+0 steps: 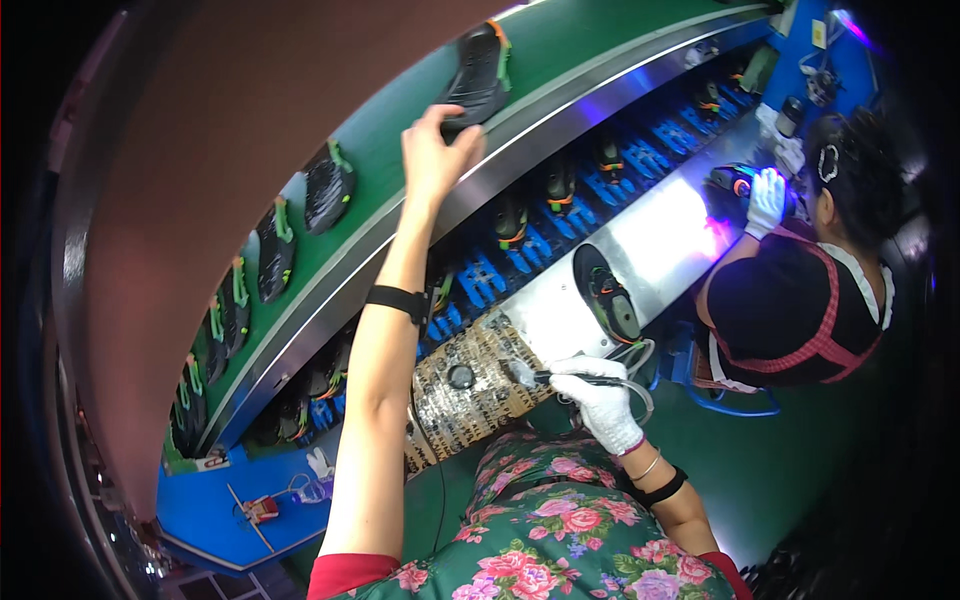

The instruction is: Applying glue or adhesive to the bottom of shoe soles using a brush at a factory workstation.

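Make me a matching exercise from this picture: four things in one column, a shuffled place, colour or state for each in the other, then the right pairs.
Things:
1. Left hand
2. Right hand
3. Garment
4. Small red object

Descriptions:
A. On the blue tabletop
B. Gloved in white, holding a brush-like tool
C. Green with pink flowers
D. Bare, gripping a black footwear piece at the green belt

Pairs: 1-D, 2-B, 3-C, 4-A

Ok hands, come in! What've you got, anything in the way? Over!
Left hand: gripping black sandal at green belt. Gloved right hand: holding brush. Nothing seen blocking either; second sandal on metal bench.
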Available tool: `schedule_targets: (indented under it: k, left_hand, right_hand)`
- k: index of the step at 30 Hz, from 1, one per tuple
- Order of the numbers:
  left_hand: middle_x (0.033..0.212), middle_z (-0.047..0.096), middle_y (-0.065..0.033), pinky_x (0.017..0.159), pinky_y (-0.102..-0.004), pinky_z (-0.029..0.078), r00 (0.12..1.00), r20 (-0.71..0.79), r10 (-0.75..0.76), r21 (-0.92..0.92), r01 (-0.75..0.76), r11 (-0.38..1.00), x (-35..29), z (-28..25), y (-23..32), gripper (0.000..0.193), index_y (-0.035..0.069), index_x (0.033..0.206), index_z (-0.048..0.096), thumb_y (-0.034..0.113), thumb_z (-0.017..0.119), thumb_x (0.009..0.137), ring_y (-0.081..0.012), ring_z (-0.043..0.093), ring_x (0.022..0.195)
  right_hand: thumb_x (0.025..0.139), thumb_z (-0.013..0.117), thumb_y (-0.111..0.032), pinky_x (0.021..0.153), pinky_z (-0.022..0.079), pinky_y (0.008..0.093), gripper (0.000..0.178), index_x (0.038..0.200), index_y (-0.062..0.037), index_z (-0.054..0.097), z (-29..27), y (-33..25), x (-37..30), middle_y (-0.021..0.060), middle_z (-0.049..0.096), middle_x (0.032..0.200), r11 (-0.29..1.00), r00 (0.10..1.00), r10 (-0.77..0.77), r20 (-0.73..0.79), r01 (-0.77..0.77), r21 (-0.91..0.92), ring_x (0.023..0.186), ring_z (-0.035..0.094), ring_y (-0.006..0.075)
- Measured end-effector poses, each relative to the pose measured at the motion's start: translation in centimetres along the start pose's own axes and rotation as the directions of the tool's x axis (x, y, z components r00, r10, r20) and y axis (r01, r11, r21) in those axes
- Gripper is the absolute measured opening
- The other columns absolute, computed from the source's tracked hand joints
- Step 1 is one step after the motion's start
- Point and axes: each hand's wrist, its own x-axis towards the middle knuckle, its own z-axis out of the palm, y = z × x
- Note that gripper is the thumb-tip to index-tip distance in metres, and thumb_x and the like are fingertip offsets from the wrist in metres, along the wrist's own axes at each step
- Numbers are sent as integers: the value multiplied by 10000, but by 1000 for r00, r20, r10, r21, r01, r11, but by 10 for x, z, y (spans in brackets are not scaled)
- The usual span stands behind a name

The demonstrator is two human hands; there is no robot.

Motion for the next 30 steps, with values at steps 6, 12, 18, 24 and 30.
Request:
schedule_targets:
  k: [6,12,18,24,30]
  left_hand:
    - [1175,549,-127,840,-655,588,949,66,-308,-925,174,338,-42,-15,-1,479,127,1249,460,-47,699,871,-327,668,1040]
    - [1282,512,-47,994,-499,524,905,-302,-300,-806,-74,588,-161,-95,-35,345,112,1331,489,184,586,1008,-232,608,1141]
    - [1164,672,-97,932,-376,565,804,-113,-584,-901,165,401,-240,-118,-29,430,65,1320,590,403,479,1080,-199,680,1041]
    - [796,711,-41,678,-304,567,681,415,-603,-687,669,283,-298,-50,-40,411,59,920,696,453,618,1006,-145,689,679]
    - [1375,634,-158,1087,-459,482,487,784,-385,-567,814,-125,-382,14,-22,893,19,1426,542,762,326,981,-319,631,1230]
  right_hand:
    - [875,736,-8,811,559,278,181,1049,25,779,-18,14,-13,86,780,963,989,996,-28,-80,39,142,857,702,138]
    - [878,744,-30,636,503,269,121,989,9,772,-36,12,-20,53,751,897,944,979,72,-189,-6,331,774,660,102]
    - [857,710,56,729,537,268,179,1025,31,765,-23,-37,-22,128,765,1032,829,995,-93,-47,103,550,841,690,143]
    - [894,750,-26,940,557,304,232,1120,26,738,26,-38,-23,111,758,1114,967,966,-154,206,104,233,1010,711,154]
    - [821,802,20,917,586,335,246,1063,15,753,44,-21,-26,124,772,1052,956,942,-283,179,263,129,968,736,190]
